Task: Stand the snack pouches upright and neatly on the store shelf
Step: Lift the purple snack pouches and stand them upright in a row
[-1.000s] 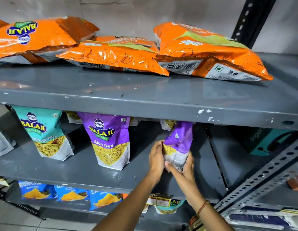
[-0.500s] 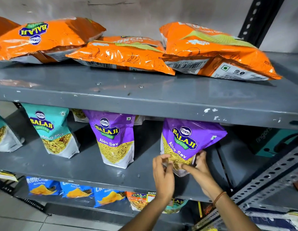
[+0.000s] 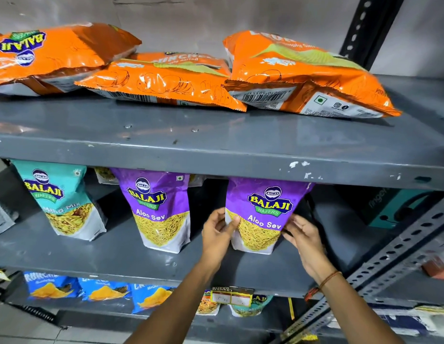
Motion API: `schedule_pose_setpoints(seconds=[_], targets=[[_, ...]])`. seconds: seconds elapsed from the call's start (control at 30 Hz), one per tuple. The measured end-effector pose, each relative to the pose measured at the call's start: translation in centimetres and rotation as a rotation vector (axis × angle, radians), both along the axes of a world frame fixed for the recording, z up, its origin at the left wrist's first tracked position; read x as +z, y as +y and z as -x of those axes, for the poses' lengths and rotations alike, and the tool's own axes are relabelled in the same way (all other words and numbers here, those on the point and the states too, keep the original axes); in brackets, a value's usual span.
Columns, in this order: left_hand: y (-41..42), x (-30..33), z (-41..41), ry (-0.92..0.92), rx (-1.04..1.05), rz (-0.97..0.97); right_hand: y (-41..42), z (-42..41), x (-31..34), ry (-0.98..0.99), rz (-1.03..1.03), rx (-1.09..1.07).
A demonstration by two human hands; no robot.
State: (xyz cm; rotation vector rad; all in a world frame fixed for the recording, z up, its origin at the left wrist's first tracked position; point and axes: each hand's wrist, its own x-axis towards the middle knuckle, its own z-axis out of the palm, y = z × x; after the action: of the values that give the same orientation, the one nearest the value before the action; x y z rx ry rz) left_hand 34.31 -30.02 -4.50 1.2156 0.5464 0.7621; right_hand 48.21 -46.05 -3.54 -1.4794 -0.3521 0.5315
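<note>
A purple Aloo Sev pouch (image 3: 263,212) stands upright on the grey middle shelf (image 3: 116,254), label facing me. My left hand (image 3: 217,234) grips its left edge, thumb on the front. On the other side, my right hand (image 3: 305,239) has its fingers on the lower right edge. Further left, a second purple Aloo Sev pouch (image 3: 161,214) and a teal Mitha Mix pouch (image 3: 64,202) stand upright in the same row. The pouch tops reach up behind the upper shelf's front lip.
Large orange chip bags (image 3: 166,80) lie flat on the upper shelf. A teal box (image 3: 394,207) sits at the right of the middle shelf, beside a slotted metal upright (image 3: 402,254). Blue snack bags (image 3: 101,291) line the shelf below. More pouches stand behind the row.
The purple pouch was turned from edge-on to face front, then straightened from a tilt to upright. Both hands shifted to its lower sides.
</note>
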Motion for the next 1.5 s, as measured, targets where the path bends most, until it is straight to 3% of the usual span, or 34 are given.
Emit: schedule_pose_setpoints(seconds=[0.33, 0.47, 0.6, 0.8, 1.17, 1.27, 1.4, 1.5], targets=[[-0.4, 0.4, -0.5, 0.031, 0.233, 0.039, 0.8, 0.3, -0.7, -0.216, 0.046, -0.090], [0.2, 0.3, -0.8, 0.049, 0.264, 0.050, 0.6, 0.2, -1.0, -0.182, 0.000, -0.176], [0.8, -0.6, -0.5, 0.068, 0.184, 0.024, 0.2, 0.3, -1.1, -0.058, 0.014, -0.066], [0.6, -2.7, 1.2, 0.227, -0.214, -0.143, -0.8, 1.3, -2.9, -0.016, 0.219, 0.193], [-1.5, -2.4, 2.6, 0.342, -0.227, -0.232, -1.8, 2.1, -3.4, -0.040, 0.262, 0.151], [-1.8, -1.7, 3.1, 0.319, -0.188, -0.210, -1.6, 3.4, -2.7, -0.034, 0.202, 0.015], [-1.1, -1.0, 6.5, 0.300, 0.111, -0.354, -1.2, 8.2, -1.6, -0.333, 0.198, -0.459], [1.0, -0.7, 10.4, 0.303, 0.349, -0.466, 0.2, 12.6, -0.3, -0.701, 0.168, -0.488]])
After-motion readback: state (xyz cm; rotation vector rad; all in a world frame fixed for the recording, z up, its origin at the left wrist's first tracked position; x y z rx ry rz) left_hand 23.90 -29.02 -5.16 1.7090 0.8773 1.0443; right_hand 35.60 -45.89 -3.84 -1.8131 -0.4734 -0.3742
